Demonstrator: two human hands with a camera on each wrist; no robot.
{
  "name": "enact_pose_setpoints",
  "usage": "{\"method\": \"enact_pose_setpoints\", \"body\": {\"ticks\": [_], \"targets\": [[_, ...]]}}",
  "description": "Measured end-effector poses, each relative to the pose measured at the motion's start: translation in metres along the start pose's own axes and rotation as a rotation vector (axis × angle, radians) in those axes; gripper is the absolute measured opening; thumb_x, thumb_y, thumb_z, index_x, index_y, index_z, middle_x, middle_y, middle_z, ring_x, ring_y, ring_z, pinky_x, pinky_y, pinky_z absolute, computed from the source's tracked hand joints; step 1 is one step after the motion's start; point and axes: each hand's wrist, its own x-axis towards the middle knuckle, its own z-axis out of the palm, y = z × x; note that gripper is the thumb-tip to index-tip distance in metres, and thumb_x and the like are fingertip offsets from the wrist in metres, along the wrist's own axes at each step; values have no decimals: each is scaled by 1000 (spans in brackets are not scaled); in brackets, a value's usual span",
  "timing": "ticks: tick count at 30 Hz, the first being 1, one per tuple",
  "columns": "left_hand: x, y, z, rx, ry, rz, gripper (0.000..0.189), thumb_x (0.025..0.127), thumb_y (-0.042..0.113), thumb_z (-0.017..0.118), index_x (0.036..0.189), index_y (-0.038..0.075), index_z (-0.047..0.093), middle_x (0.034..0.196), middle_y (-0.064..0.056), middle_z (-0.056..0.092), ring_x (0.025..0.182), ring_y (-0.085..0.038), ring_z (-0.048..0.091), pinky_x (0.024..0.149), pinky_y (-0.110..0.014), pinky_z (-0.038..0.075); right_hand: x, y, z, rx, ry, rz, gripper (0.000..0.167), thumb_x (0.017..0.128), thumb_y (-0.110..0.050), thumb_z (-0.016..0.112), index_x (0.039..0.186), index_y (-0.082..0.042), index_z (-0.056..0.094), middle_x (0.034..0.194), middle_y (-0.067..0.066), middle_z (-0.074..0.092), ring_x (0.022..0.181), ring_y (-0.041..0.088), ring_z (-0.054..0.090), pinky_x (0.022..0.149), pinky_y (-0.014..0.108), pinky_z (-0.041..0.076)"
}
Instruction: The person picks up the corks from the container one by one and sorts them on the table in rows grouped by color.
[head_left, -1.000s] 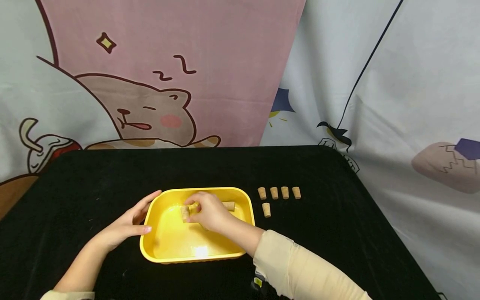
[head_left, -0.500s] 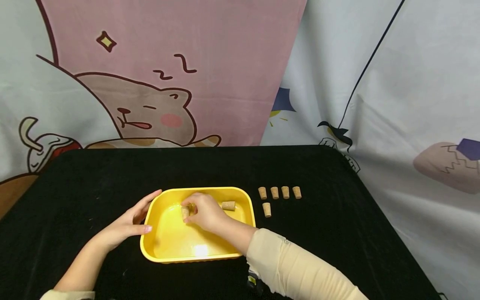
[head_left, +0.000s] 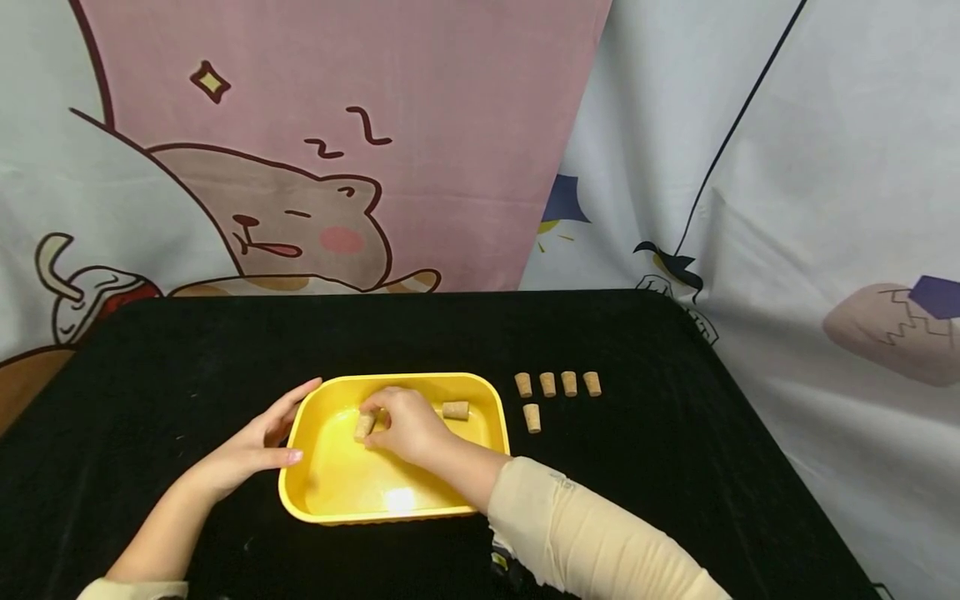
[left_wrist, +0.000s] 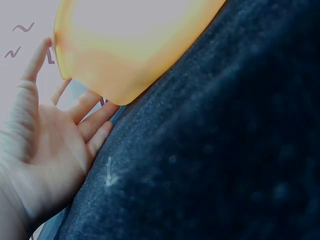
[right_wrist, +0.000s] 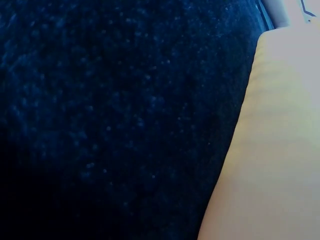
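Note:
A yellow plastic tray (head_left: 397, 517) sits on the black cloth. At its left end is my left hand (head_left: 251, 450), fingers extended along the outside and thumb touching the rim; the left wrist view shows these straight fingers (left_wrist: 90, 117) against the tray wall (left_wrist: 115, 85). Inside the tray, my right hand (head_left: 411, 425) pinches a tapered cork stopper (head_left: 363, 426) between thumb and fingers, the cork tilted. Another cork stopper (head_left: 455, 410) lies on its side in the tray, to the right of that hand. The right wrist view does not show the right hand's fingers.
Right of the tray, several cork stoppers stand in a row (head_left: 547, 384), with one more cork (head_left: 532, 418) in front of the row's left end. Black cloth (head_left: 675, 500) covers the table. A printed curtain (head_left: 465, 150) hangs behind it.
My right hand has shifted slightly left in the tray, and the pinched cork has gone from upright to tilted. The lying cork shows more fully. My left hand has stayed at the tray's end.

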Motion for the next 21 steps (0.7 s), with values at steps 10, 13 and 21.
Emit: {"method": "enact_pose_setpoints", "body": {"ticks": [10,13,21], "targets": [[-2,1,-4,-12,-3,-2,75,90,13,55,152,12,13,142,-34,31,115,-28,50,88,-36,48,3,-3,5,-71,25,-30,36,76,-25,81,109,-19,67,103,-10,61,88,5,51,88,20,42],[-2,1,-4,-14,-2,-6,74,90,14,55,152,12,13,142,-34,31,115,-27,50,88,-36,48,3,-3,5,-73,24,-28,35,77,-25,80,109,-19,67,102,-11,61,88,5,50,87,20,42],[1,1,-2,-15,-15,-8,75,90,15,55,152,12,13,142,-33,32,116,-34,47,88,-40,46,-1,-3,-8,16,-7,-42,35,78,-22,80,111,-18,68,98,-13,59,81,6,50,72,16,44]]}}
